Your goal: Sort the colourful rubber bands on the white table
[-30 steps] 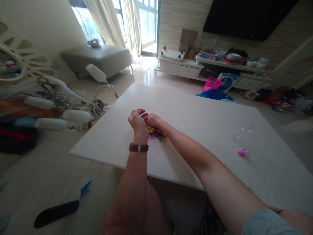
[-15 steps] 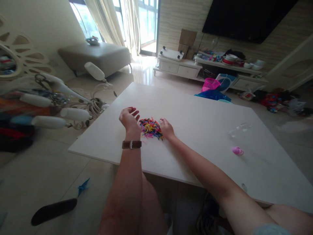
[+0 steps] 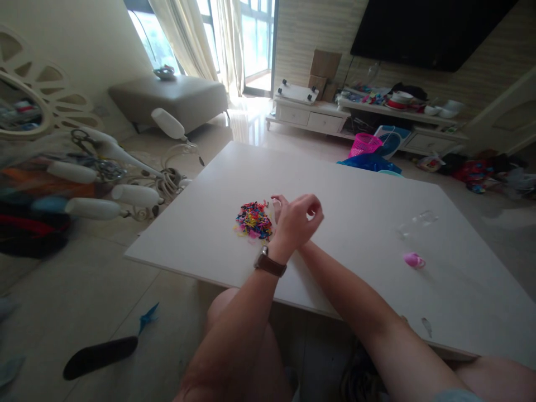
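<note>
My left hand (image 3: 296, 221) is now crossing over to the right of the pile of small coloured pieces (image 3: 253, 220); half a second ago it was cupping the left side. Its fingers are curling around a gap; whether they are pinching anything, I cannot tell. My right hand (image 3: 278, 209) is sitting mostly hidden behind it, beside the pile, grip unreadable. The pile is lying heaped on the white table (image 3: 355, 204), its left flank now standing unguarded, I judge.
</note>
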A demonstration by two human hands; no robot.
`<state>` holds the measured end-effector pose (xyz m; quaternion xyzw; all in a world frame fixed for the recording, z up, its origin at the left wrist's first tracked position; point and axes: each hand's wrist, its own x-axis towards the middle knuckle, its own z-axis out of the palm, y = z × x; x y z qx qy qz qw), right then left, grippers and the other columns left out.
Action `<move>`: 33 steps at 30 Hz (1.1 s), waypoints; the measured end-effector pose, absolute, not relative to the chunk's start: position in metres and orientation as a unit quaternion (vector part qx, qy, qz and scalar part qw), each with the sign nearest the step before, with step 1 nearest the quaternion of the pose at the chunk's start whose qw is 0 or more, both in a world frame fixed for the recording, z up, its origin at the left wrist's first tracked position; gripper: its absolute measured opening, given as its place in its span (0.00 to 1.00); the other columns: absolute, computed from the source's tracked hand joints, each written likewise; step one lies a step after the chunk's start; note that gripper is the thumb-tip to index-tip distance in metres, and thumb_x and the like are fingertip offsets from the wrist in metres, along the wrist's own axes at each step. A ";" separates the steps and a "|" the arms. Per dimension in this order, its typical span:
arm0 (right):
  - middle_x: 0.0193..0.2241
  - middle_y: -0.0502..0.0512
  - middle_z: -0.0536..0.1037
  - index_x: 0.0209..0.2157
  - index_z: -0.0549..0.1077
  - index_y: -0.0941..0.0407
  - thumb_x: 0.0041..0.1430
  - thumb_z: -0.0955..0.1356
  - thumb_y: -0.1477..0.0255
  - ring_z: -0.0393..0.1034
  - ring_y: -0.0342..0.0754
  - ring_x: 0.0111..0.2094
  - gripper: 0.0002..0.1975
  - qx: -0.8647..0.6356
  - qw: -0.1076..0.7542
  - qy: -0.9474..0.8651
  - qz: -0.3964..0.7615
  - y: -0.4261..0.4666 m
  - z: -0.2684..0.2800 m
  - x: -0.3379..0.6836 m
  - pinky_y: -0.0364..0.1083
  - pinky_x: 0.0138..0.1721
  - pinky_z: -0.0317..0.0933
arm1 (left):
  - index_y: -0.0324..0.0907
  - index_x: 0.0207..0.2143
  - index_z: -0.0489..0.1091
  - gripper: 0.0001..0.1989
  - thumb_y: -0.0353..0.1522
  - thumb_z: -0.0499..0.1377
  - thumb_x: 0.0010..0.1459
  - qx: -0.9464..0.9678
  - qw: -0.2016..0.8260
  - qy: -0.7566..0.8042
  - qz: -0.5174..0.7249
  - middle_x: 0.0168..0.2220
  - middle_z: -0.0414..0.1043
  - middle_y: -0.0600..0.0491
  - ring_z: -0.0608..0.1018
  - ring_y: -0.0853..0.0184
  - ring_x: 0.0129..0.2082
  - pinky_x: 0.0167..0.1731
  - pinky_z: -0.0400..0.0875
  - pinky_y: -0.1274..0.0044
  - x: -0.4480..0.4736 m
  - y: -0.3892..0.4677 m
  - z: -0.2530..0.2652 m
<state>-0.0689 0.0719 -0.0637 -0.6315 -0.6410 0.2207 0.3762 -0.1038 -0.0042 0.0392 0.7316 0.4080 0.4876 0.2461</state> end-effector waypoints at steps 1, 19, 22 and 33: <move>0.46 0.54 0.80 0.51 0.73 0.52 0.72 0.56 0.64 0.73 0.53 0.53 0.18 -0.623 0.371 -0.648 0.233 0.080 -0.065 -0.066 0.52 0.57 0.64 | 0.43 0.32 0.69 0.04 0.29 0.56 0.61 0.764 0.239 0.376 0.467 0.32 0.74 0.53 0.74 0.69 0.31 0.37 0.68 0.76 -0.096 -0.009 0.039; 0.60 0.57 0.75 0.55 0.76 0.54 0.72 0.61 0.60 0.67 0.49 0.62 0.20 -0.414 0.250 -0.810 0.331 0.117 -0.057 -0.117 0.47 0.65 0.54 | 0.44 0.36 0.71 0.05 0.31 0.55 0.64 0.849 0.202 0.304 0.381 0.37 0.77 0.53 0.77 0.68 0.34 0.34 0.67 0.76 -0.077 -0.027 0.037; 0.53 0.57 0.81 0.44 0.81 0.54 0.69 0.64 0.56 0.72 0.51 0.56 0.19 -0.364 0.180 -0.851 0.333 0.113 -0.051 -0.129 0.46 0.62 0.58 | 0.44 0.36 0.70 0.05 0.31 0.55 0.64 0.827 0.211 0.322 0.409 0.37 0.76 0.53 0.76 0.69 0.33 0.34 0.67 0.76 -0.083 -0.025 0.040; 0.53 0.59 0.77 0.51 0.72 0.52 0.70 0.57 0.58 0.69 0.54 0.57 0.20 -0.624 0.458 -0.549 0.316 0.056 -0.062 -0.060 0.52 0.61 0.58 | 0.44 0.35 0.70 0.04 0.30 0.55 0.63 0.816 0.231 0.302 0.435 0.35 0.76 0.52 0.76 0.70 0.31 0.33 0.67 0.77 -0.076 -0.030 0.037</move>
